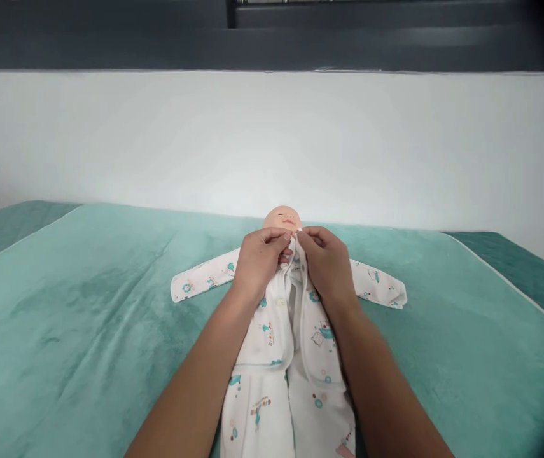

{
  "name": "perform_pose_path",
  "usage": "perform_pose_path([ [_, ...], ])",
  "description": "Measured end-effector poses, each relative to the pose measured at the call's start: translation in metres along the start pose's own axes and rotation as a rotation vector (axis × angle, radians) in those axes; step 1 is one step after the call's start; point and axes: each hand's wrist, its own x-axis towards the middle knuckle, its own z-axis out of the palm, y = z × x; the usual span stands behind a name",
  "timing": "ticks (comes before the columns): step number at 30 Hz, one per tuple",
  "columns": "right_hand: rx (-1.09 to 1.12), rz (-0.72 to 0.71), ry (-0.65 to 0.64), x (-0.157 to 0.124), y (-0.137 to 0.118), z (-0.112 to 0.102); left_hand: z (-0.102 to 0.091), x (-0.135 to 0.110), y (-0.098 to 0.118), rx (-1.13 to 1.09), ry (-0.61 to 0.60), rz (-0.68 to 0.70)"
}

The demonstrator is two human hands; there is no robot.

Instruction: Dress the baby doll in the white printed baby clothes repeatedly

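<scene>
A baby doll [282, 216] lies on its back, dressed in a white printed baby jacket [265, 334] and matching white printed trousers [257, 416]. At the collar, just below the doll's chin, my left hand [261, 257] pinches the jacket's left front edge. Close beside it, my right hand [325, 261] pinches the right front edge at the neck. Below my hands the two front panels stand apart, with a pale button [282, 303] showing on the left one. The sleeves stretch out to both sides. My fingers hide the collar fastening.
A teal blanket [100, 318] with some creases lies under the doll. Darker teal bedding [524, 261] shows at the right and left edges. Behind the bed stands a white wall [272, 133], with a dark ledge [109, 48] above it.
</scene>
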Motion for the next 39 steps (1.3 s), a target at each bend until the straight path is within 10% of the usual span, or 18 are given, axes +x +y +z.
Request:
perform_pose_path([
  [22,-0.171,-0.058,-0.222,-0.007,0.004,-0.004,-0.005,0.001,-0.002,0.107,-0.038,-0.001],
  [39,0.213,-0.05,-0.239,-0.016,0.016,-0.005,-0.017,0.0,-0.005,-0.118,-0.139,0.007],
])
